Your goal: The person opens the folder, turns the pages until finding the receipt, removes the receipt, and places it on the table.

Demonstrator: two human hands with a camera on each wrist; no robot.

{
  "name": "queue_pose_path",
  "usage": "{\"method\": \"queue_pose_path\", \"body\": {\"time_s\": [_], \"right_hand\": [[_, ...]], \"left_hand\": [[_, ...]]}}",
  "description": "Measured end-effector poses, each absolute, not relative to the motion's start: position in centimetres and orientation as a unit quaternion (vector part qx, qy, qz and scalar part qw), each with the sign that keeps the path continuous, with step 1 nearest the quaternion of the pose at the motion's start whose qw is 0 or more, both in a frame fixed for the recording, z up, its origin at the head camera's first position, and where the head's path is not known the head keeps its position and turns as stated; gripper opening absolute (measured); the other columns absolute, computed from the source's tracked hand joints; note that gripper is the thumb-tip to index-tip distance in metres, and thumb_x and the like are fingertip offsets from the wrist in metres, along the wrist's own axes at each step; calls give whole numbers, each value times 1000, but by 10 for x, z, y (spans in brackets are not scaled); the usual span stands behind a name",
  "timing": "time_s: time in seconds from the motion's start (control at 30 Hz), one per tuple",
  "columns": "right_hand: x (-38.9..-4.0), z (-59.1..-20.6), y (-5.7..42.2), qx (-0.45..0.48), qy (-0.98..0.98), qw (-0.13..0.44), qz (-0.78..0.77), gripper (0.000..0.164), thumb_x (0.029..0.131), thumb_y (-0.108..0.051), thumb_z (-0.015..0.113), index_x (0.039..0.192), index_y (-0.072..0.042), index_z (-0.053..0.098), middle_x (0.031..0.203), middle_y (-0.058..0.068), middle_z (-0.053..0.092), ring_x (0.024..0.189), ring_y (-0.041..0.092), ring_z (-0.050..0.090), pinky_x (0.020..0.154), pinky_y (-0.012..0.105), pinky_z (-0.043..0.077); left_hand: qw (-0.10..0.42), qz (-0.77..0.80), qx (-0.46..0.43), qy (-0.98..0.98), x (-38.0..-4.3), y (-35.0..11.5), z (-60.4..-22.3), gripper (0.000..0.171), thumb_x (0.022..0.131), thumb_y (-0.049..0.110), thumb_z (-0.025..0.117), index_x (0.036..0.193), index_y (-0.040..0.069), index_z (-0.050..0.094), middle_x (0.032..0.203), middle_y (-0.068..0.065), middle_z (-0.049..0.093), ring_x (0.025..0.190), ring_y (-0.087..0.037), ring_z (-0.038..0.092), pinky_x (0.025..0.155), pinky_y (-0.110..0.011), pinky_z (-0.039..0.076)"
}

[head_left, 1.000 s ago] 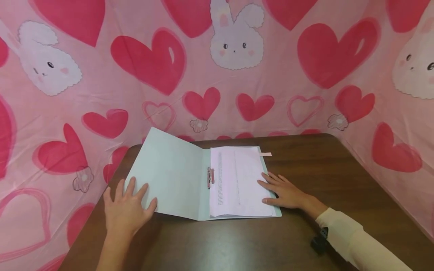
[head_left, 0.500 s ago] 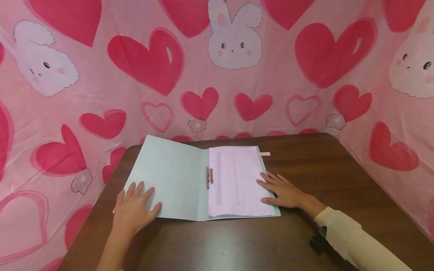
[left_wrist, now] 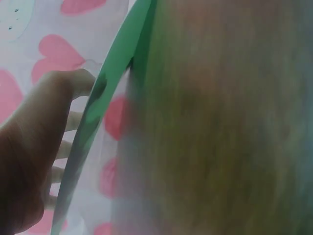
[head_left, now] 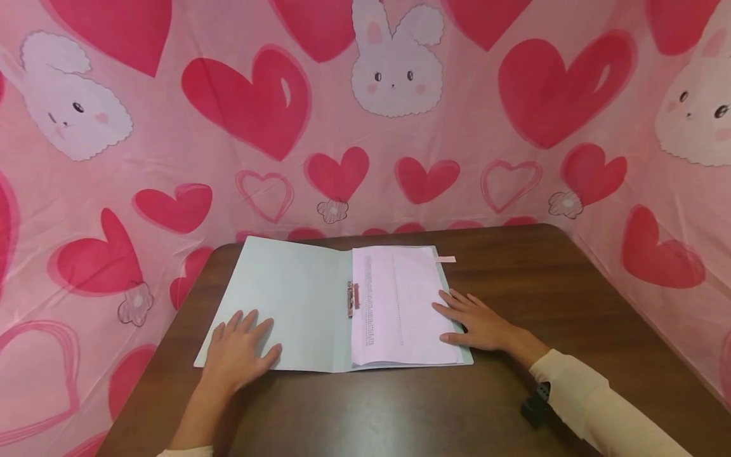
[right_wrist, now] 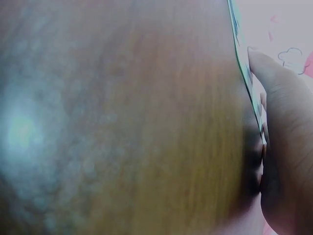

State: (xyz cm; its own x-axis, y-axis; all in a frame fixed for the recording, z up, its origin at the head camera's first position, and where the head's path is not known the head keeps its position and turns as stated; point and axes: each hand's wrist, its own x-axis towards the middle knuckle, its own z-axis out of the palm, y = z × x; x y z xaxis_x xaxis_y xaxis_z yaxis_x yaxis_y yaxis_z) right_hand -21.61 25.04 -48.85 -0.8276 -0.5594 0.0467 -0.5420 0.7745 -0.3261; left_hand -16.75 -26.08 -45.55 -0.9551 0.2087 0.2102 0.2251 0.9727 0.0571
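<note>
A pale blue-green file folder [head_left: 297,298] lies spread on the table, with a metal clip [head_left: 352,299] along its spine. White printed sheets [head_left: 414,298] lie on its right half. My left hand [head_left: 237,352] rests with fingers spread on the lower left part of the cover; in the left wrist view the cover's edge [left_wrist: 90,117] stands a little off the table. My right hand [head_left: 476,322] lies spread over the right edge of the sheets, fingertips on the paper. In the right wrist view the folder's edge [right_wrist: 249,88] runs beside the thumb.
A small pink tab [head_left: 446,259] sticks out from the folder's upper right edge. The dark brown wooden table [head_left: 388,412] is backed by a pink cloth [head_left: 394,139] with hearts and rabbits. A black device [head_left: 535,406] sits at the right wrist.
The folder's left cover has come down flatter toward the table, and my left hand has moved right and downward with it. The right hand has stayed on the sheets.
</note>
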Motion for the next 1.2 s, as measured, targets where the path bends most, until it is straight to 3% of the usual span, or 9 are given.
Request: {"method": "queue_pose_path", "body": {"time_s": [0.47, 0.93, 1.2], "right_hand": [[-218, -488, 249, -289, 943, 30, -161, 76, 95, -58, 58, 158, -21, 39, 169, 15, 27, 156, 46, 22, 122, 72, 16], [-217, -488, 249, -287, 943, 33, -166, 75, 94, -58, 59, 157, -21, 40, 168, 15, 28, 156, 46, 23, 122, 73, 16], [-220, -490, 250, -291, 942, 33, -164, 75, 95, -58, 58, 158, -22, 38, 169, 15, 27, 156, 46, 22, 121, 73, 16]], "left_hand": [[134, -51, -153, -978, -174, -228, -465, 57, 87, 53, 66, 134, 22, 66, 143, -14, 61, 138, -43, 49, 110, -74, 34], [110, -68, -169, -977, -180, -187, -473, 59, 87, 57, 63, 136, 25, 66, 143, -12, 63, 140, -42, 49, 113, -72, 33], [81, -116, -179, -974, -183, -165, -481, 64, 89, 63, 58, 144, 29, 58, 149, -9, 59, 143, -40, 47, 116, -73, 29]]}}
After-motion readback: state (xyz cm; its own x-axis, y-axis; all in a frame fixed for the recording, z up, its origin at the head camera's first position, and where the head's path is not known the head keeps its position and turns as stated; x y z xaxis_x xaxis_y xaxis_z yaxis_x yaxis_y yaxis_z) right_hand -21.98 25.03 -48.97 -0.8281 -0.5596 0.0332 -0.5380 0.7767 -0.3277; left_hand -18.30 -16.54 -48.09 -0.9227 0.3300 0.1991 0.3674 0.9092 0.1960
